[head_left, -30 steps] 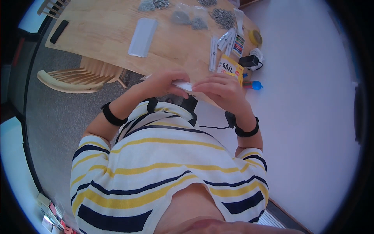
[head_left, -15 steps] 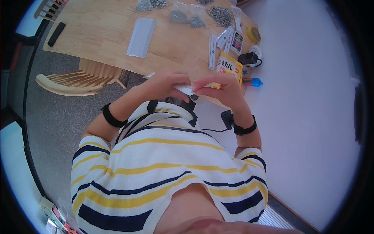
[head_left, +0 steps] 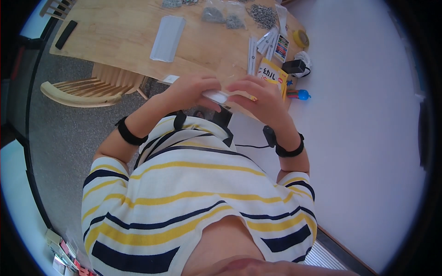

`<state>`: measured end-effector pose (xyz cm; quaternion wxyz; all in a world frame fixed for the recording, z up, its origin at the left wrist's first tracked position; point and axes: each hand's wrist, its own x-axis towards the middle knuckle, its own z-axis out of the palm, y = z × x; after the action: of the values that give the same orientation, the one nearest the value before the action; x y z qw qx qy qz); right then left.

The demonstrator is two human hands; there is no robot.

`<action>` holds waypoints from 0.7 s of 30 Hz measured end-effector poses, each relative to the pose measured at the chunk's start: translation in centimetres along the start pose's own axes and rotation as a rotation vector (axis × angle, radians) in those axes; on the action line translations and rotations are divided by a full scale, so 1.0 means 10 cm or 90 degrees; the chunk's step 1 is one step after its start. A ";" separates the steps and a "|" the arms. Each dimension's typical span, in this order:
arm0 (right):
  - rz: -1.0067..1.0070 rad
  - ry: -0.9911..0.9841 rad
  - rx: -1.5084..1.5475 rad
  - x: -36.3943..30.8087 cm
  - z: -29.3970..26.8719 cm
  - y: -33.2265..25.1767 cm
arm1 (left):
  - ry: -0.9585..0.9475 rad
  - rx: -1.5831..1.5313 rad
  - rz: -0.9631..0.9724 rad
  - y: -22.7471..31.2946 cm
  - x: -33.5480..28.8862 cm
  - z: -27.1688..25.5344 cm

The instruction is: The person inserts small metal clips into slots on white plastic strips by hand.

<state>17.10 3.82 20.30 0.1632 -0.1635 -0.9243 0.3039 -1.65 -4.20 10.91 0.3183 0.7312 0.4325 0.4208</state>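
My left hand (head_left: 199, 91) is closed around a long, narrow white packet (head_left: 215, 96). One end shows between the thumb and fingers, and a white piece that looks like its other end juts out behind the hand, over the table's near edge. Just to the right, my right hand (head_left: 260, 94) has its thumb and fingers bent together close to the packet's end, with a small gap between. Whatever those fingertips pinch, if anything, is too small to make out. Both hands are held in front of my body at the near edge of the wooden table (head_left: 119, 37).
A white paper stack (head_left: 168, 39) lies mid-table. Clear bags of metal pieces (head_left: 214, 14) and a loose metal heap (head_left: 262, 17) sit farther back. To the right are slim white packets (head_left: 252, 55), a yellow package (head_left: 271, 72), yellow tape (head_left: 300, 38) and a black adapter (head_left: 293, 67). A wooden chair (head_left: 87, 94) stands left.
Both hands have moved slightly up and away from my body, the white packet with the left one. My right fingertips, earlier at the packet's end, are now a little apart from it.
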 end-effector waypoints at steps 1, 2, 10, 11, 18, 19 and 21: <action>-0.010 0.000 -0.028 0.00 0.01 0.00 | 0.000 0.000 0.000 0.00 -0.01 0.00; -0.011 0.000 -0.028 -0.01 0.01 0.00 | -0.004 0.010 -0.010 0.00 -0.02 0.00; -0.163 0.062 -0.238 -0.01 0.03 -0.03 | 0.079 -0.024 -0.028 0.02 -0.06 0.12; -0.166 0.060 -0.236 -0.01 0.02 -0.02 | 0.084 -0.023 -0.028 0.04 -0.06 0.13; -0.270 -0.019 -0.243 0.01 -0.03 0.01 | 0.035 -0.212 -0.132 0.02 -0.14 0.20; -0.269 -0.028 -0.241 0.01 -0.02 0.02 | 0.038 -0.210 -0.134 0.01 -0.15 0.20; -0.264 -0.043 -0.235 0.01 -0.03 0.03 | 0.011 -0.285 -0.205 0.01 -0.16 0.21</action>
<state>17.18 4.22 20.35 0.1585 0.0122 -0.9826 0.0957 -0.18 -5.89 9.54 0.5311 0.5608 0.4420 0.4562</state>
